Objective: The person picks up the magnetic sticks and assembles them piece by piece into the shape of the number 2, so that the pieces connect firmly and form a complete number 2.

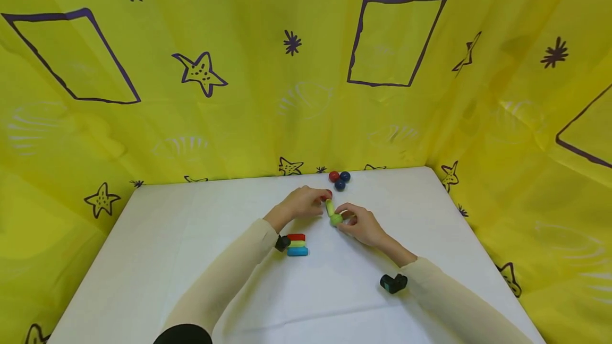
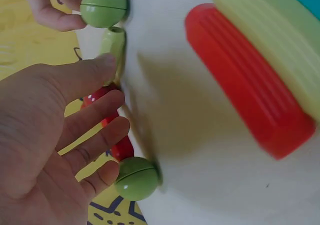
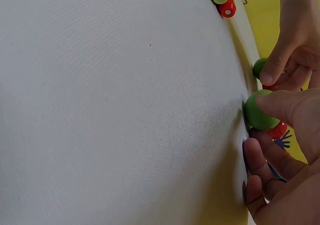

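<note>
My left hand (image 1: 306, 203) pinches a small red ball (image 1: 329, 194) between thumb and index finger. From that ball a yellow-green stick (image 1: 330, 207) points toward me. In the left wrist view, a red stick (image 2: 121, 147) leads from the red ball to a second green ball (image 2: 137, 180). Thumb and fingertips of my right hand (image 1: 364, 224) grip a green ball (image 1: 336, 220) by the near end of the yellow-green stick. A hole (image 2: 116, 30) shows in that stick's end; whether the ball touches it I cannot tell.
Farther back lie a loose red ball (image 1: 333, 176) and two dark blue balls (image 1: 340, 186). By my left wrist, a red stick (image 1: 296, 237), a yellow stick (image 1: 298, 244) and a blue stick (image 1: 297, 251) lie side by side. A yellow patterned curtain (image 1: 248, 131) surrounds the white table (image 1: 191, 222).
</note>
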A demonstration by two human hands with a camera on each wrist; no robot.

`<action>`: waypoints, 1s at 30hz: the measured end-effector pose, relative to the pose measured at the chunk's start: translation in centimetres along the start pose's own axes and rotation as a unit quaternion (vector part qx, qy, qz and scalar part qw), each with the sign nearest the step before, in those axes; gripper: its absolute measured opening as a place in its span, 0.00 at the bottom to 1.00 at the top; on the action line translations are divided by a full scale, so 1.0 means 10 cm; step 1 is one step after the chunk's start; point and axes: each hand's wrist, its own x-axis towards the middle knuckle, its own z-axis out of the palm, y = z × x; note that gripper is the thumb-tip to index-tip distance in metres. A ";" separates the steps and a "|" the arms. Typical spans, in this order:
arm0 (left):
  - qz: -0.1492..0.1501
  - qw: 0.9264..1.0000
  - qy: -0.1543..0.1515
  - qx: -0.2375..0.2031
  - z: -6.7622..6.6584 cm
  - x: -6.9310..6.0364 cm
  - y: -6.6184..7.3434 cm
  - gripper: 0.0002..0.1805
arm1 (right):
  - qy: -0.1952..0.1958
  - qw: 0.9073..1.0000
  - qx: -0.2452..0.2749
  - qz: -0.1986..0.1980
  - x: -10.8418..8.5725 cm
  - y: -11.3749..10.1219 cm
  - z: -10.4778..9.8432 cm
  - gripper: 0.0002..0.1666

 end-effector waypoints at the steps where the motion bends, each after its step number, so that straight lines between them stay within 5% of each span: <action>1: -0.004 1.000 -0.002 0.006 0.01 0.01 0.00 0.23 | -0.001 1.000 -0.001 0.000 0.00 0.00 0.00 0.17; 30: 0.025 0.997 0.017 0.076 0.18 0.17 0.04 0.12 | 0.008 1.000 0.006 0.001 -0.02 0.01 0.01 0.17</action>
